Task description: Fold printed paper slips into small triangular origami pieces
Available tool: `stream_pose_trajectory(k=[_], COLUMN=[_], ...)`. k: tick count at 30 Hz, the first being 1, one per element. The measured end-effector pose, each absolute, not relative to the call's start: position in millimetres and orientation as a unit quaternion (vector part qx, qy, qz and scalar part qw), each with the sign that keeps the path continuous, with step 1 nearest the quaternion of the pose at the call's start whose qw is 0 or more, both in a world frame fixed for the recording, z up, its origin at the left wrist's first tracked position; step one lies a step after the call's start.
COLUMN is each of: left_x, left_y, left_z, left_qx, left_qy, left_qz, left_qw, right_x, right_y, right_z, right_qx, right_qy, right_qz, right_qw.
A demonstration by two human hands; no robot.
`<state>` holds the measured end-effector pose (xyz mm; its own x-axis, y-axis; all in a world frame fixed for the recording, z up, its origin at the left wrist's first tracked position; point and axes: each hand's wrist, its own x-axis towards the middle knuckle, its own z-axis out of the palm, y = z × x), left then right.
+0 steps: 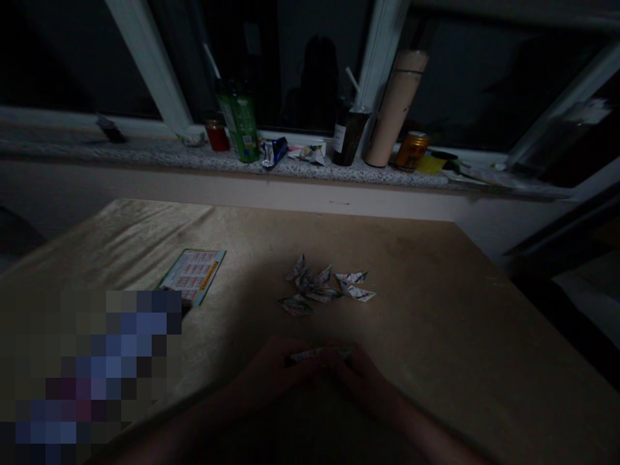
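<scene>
Both hands meet low in the middle of the head view, close to the table's near side. My left hand point(276, 365) and my right hand point(356, 368) are closed on one narrow piece of folded printed paper point(320, 353), its long edge lying across between them. Thumbs press on its near side; the fingers beneath are hard to make out in the dark. Just beyond the hands lies a small group of folded paper pieces point(322, 294) with pointed ends and the same sort of print.
A printed card with a grid point(196, 271) lies on the table point(426, 323) at the left, beside a pixelated patch. Along the windowsill point(165, 155) stand a green bottle point(242, 126), a dark cup with a straw point(349, 132), a tall pinkish flask point(397, 110) and an orange can point(411, 152).
</scene>
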<state>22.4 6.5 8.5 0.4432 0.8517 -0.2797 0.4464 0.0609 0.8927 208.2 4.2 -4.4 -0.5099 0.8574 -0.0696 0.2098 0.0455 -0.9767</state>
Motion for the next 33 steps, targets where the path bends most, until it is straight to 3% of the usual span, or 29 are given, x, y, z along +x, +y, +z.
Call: stream_pose_trajectory(k=[9,18,33], left_x=[22.0,21.0,21.7], left_y=[7.9,6.5,4.7], left_z=[9.8,10.6,11.3], left_qx=[0.650,0.654,0.661], left_qy=[0.483,0.487,0.476], left_qz=[0.211,0.201,0.233], left_qw=[0.547,0.543,0.531], right_x=[204.7,206.4,206.7], right_y=[0.5,1.7,-4.0], right_z=[-9.6,-4.0,-8.3], right_qx=[-0.449,-0.378,-0.475], right_qy=[-0.681,-0.662,-0.638], right_qz=[0.462,0.578,0.504], right_qw=[0.347,0.291,0.336])
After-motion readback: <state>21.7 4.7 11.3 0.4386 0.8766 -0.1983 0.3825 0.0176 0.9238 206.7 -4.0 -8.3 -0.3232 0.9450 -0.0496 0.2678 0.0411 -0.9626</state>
